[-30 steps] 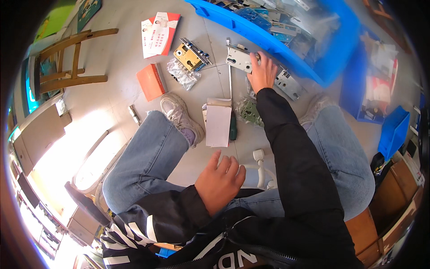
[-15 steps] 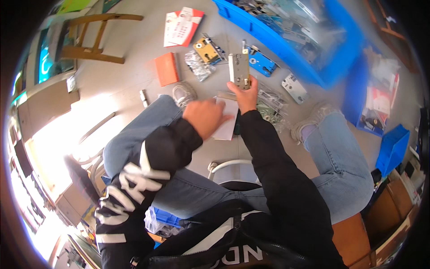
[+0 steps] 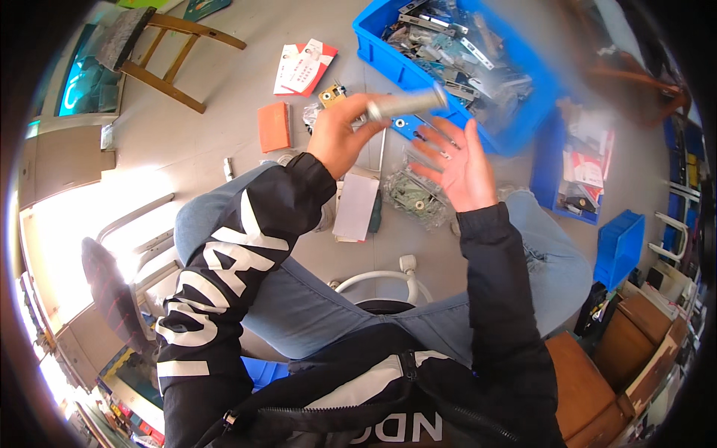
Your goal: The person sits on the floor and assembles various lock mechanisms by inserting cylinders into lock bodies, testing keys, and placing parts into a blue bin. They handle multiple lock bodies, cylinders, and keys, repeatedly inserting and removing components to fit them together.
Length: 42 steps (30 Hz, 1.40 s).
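Observation:
My left hand (image 3: 340, 134) is closed around a mortise lock case (image 3: 409, 104), seen edge-on and smeared by motion. The lock points rightward, above the floor. To its right my right hand (image 3: 459, 168) is held up with the palm showing and fingers spread, holding nothing. Below the lock on the floor lie a gold lock case (image 3: 329, 94) and a blue lock case (image 3: 403, 125), both partly hidden by my hands. A clear bag of metal parts (image 3: 415, 196) and a white paper pad (image 3: 355, 206) lie nearer to me.
A large blue crate (image 3: 373, 52) full of metal lock parts stands at the far right, beside a blue bin (image 3: 549, 160) of packets. Red-and-white booklets (image 3: 305, 69) and an orange box (image 3: 274, 127) lie farther left. A wooden stool (image 3: 175, 63) stands beyond them.
The lock case has passed from my right hand to my left and turned sideways. My right hand has opened and moved right. The view has shifted slightly.

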Motion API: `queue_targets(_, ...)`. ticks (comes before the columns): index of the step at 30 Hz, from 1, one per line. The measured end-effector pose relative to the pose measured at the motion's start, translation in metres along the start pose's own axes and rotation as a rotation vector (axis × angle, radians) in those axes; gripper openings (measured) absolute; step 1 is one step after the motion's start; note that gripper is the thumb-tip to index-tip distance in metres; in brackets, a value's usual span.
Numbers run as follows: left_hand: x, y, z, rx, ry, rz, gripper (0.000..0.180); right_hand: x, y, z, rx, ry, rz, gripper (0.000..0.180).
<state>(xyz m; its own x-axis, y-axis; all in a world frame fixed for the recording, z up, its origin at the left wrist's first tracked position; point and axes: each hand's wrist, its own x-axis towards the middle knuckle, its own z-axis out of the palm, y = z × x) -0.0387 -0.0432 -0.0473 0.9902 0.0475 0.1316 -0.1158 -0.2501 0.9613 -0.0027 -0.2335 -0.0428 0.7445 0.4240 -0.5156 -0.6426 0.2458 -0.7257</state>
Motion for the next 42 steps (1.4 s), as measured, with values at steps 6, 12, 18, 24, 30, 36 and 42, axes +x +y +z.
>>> queue_targets(6,-0.018,0.010,0.011,0.738,-0.148,0.677,0.041,-0.019,-0.005,-0.011,-0.052,-0.168,0.146,0.046)
queue_targets(12,-0.011,-0.016,0.014,-0.561,0.065,-0.694,0.048,-0.016,0.012,-0.025,-0.176,-0.064,0.021,0.053)
queue_targets(18,-0.053,-0.037,0.038,-0.730,-0.103,-1.096,0.036,-0.011,0.053,-0.033,-0.539,-0.099,0.007,0.059)
queue_targets(24,-0.076,-0.049,0.052,-0.638,0.007,-1.235,0.033,-0.014,0.090,-0.025,-1.294,0.016,-0.161,0.075)
queue_targets(30,-0.052,-0.038,0.056,-0.501,0.252,-1.266,0.049,0.036,0.114,-0.042,-1.538,0.188,-0.387,0.072)
queue_targets(36,-0.047,0.005,0.056,-0.742,0.036,-1.152,0.052,0.152,0.129,-0.085,-1.728,0.308,-0.398,0.067)
queue_targets(42,-0.035,0.031,0.042,-0.829,-0.036,-1.136,0.046,0.213,0.155,-0.110,-1.830,0.216,-0.416,0.069)
